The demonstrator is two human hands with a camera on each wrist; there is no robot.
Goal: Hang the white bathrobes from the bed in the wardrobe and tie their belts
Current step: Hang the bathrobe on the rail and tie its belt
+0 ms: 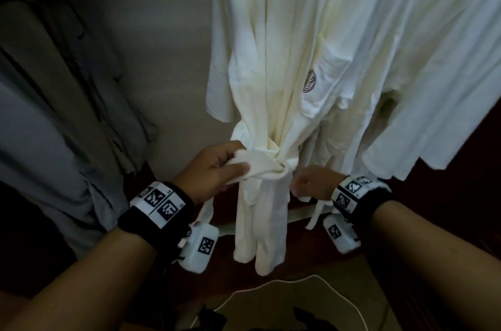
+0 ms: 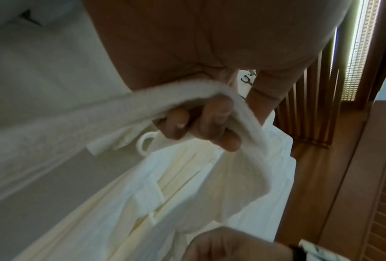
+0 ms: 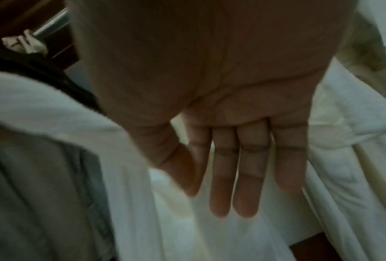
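Note:
A white bathrobe (image 1: 271, 59) with a round dark emblem hangs in front of me, its belt drawn into a knot (image 1: 282, 168) at the waist. My left hand (image 1: 217, 168) grips the belt's loop just left of the knot; the left wrist view shows my fingers (image 2: 209, 120) curled round the belt (image 2: 142, 98). My right hand (image 1: 311, 181) is just right of the knot. Its fingers (image 3: 243, 167) are straight and together in the right wrist view, holding nothing, with white robe cloth (image 3: 209, 238) behind them. A second white bathrobe (image 1: 433, 59) hangs on the right.
Grey garments (image 1: 54, 114) hang at the left. A loose belt end (image 1: 315, 214) dangles under my right wrist. A wooden louvred door (image 2: 384, 194) stands to the right. The hanging rail (image 3: 53, 23) shows above. A white cable (image 1: 271, 287) lies on the floor below.

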